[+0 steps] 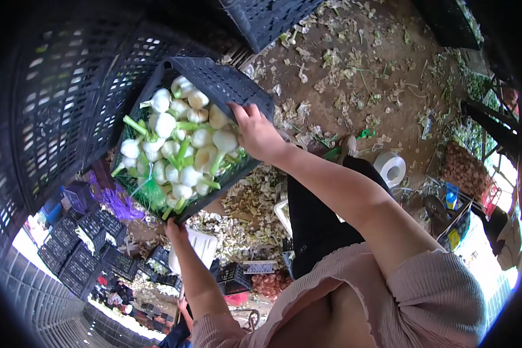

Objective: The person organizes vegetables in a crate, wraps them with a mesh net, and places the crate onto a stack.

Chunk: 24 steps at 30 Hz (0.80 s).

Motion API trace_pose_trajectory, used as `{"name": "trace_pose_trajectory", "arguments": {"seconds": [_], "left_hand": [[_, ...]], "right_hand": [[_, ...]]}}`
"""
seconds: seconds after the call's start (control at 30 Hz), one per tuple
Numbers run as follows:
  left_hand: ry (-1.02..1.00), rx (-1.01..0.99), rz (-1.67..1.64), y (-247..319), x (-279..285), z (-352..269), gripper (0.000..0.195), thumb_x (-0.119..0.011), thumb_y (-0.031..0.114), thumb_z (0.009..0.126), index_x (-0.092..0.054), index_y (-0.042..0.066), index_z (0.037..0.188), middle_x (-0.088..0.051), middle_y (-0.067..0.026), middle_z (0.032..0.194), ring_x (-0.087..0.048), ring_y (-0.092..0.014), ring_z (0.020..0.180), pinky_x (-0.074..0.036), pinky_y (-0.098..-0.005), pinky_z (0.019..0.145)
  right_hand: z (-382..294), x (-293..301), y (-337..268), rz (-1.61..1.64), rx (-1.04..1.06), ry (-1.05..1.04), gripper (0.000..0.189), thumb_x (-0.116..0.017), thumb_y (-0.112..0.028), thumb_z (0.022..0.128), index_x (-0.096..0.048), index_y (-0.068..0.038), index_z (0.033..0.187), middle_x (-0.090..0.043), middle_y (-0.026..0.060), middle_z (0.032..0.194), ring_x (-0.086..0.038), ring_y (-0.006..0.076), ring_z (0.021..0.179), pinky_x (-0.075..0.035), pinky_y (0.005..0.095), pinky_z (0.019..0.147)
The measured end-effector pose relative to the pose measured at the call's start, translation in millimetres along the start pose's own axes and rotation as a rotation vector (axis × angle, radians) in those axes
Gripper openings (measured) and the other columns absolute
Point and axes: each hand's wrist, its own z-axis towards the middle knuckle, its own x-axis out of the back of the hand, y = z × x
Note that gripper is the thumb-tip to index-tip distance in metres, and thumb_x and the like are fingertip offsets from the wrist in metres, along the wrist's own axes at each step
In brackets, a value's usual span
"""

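A black plastic crate [230,85] full of fresh garlic bulbs [191,139] tilts before me. The white bulbs carry short cut green stems. Green netting [152,193] shows at the crate's lower left corner. My right hand [261,135] grips the rim on the crate's right side, its fingers reaching over the edge toward the bulbs. At the lower corner my left hand [177,229] holds the rim, with part of its fingers hidden under the crate.
Tall stacks of black crates [69,100] rise at the left. Garlic skins and leaf scraps litter the dirt floor [400,56]. A white tape roll [389,168], purple strapping [117,200] and a white plastic stool [195,248] lie around. A person's arm [185,306] shows below.
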Motion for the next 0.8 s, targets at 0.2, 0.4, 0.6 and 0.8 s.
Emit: {"name": "trace_pose_trajectory", "arguments": {"seconds": [0.2,0.4,0.6,0.8], "left_hand": [[-0.008,-0.035,0.158,21,-11,4,0.023,-0.05,0.007,0.076,-0.046,0.007,0.098,-0.054,-0.0064,0.081,-0.052,-0.015,0.059,-0.043,-0.022,0.041],[-0.039,0.025,0.078,-17,-9,-24,0.03,-0.048,0.004,0.076,-0.042,0.008,0.106,-0.055,-0.0079,0.087,-0.057,-0.019,0.062,-0.051,-0.0268,0.047],[-0.002,0.117,0.192,7,11,-9,0.022,-0.047,0.009,0.079,-0.045,0.003,0.1,-0.055,-0.0077,0.088,-0.058,-0.019,0.065,-0.051,-0.0266,0.047],[0.031,-0.016,0.112,-26,-36,-58,0.029,-0.047,0.01,0.08,-0.041,0.007,0.108,-0.054,-0.0096,0.095,-0.058,-0.021,0.076,-0.053,-0.031,0.055]], "right_hand": [[-1,2,-2,-0.055,0.057,-0.003,0.061,-0.05,-0.002,0.072,-0.028,-0.007,0.129,-0.042,0.0184,0.108,-0.045,0.0339,0.103,-0.04,0.0392,0.087],[12,15,0,-0.074,0.059,-0.057,0.055,-0.045,-0.002,0.075,-0.031,-0.008,0.128,-0.042,0.0189,0.11,-0.045,0.0335,0.104,-0.04,0.0395,0.088],[-7,-1,5,-0.06,0.097,-0.024,0.055,-0.045,-0.005,0.075,-0.03,-0.008,0.128,-0.042,0.0193,0.108,-0.046,0.035,0.101,-0.04,0.04,0.087],[11,25,26,-0.167,0.094,-0.147,0.054,-0.047,-0.01,0.078,-0.026,-0.006,0.128,-0.04,0.0198,0.112,-0.045,0.0345,0.105,-0.04,0.0402,0.088]]}}
